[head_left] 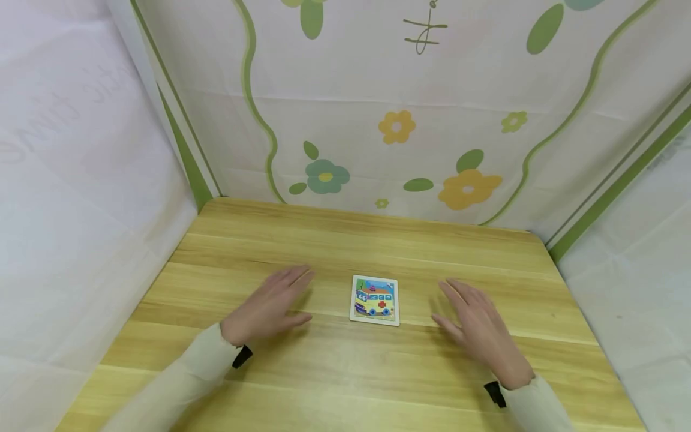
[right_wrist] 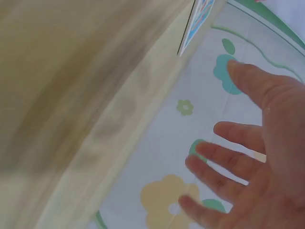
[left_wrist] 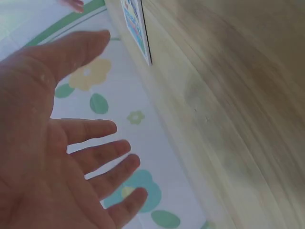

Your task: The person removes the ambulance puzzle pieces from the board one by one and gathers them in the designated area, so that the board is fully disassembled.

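A small square picture puzzle point(head_left: 375, 300) with a white border lies flat on the wooden table, showing a cartoon ambulance with a red cross. To its left is my left hand point(head_left: 272, 306), fingers extended and thumb apart, holding nothing. My right hand point(head_left: 475, 327) is on the other side, likewise spread and without anything in it. Neither hand touches the puzzle. In the left wrist view the puzzle's edge point(left_wrist: 137, 29) shows beyond the left thumb. The right wrist view catches its corner point(right_wrist: 193, 29) at the top, past the right hand point(right_wrist: 257, 157).
The wood-grain table point(head_left: 335, 372) spreads beneath both hands. A white cloth with printed flowers point(head_left: 396, 127) hangs along its far edge. White cloth walls point(head_left: 70, 198) also stand on the left and right sides.
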`<state>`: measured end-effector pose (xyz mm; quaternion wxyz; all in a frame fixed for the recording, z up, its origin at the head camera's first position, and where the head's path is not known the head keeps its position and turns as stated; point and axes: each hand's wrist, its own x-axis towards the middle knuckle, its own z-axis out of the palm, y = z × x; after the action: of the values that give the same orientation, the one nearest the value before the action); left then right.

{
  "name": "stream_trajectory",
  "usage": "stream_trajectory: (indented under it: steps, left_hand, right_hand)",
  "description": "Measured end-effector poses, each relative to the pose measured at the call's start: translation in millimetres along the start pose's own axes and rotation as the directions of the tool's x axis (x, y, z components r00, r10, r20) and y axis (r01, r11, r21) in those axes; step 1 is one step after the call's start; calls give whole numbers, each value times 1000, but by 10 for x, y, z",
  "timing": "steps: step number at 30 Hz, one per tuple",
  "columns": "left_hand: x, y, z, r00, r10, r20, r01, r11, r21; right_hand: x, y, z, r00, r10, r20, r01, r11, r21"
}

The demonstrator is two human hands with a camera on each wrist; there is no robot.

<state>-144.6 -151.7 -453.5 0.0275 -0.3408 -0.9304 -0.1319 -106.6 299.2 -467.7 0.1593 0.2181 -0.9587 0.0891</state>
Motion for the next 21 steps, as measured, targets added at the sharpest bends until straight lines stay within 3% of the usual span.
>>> stream_trajectory:
  steps: [4, 9, 16, 21]
  left_hand:
    - [143, 24, 7, 1000, 16, 11, -16, 999, -31]
    - [318, 49, 35, 998, -10, 62, 18, 992, -127]
    - [528, 91, 114, 994, -8, 107, 37, 962, -271]
    - [661, 121, 187, 991, -10, 134, 51, 951, -306]
  right_hand:
    - [98, -23, -22, 999, -46, -13, 47, 999, 21]
    - [233, -62, -34, 996, -95, 2, 95, 994, 49]
    - [430, -170, -9, 988, -133, 83, 124, 987, 100]
    - [591, -270, 29, 977, -174, 122, 158, 979, 127]
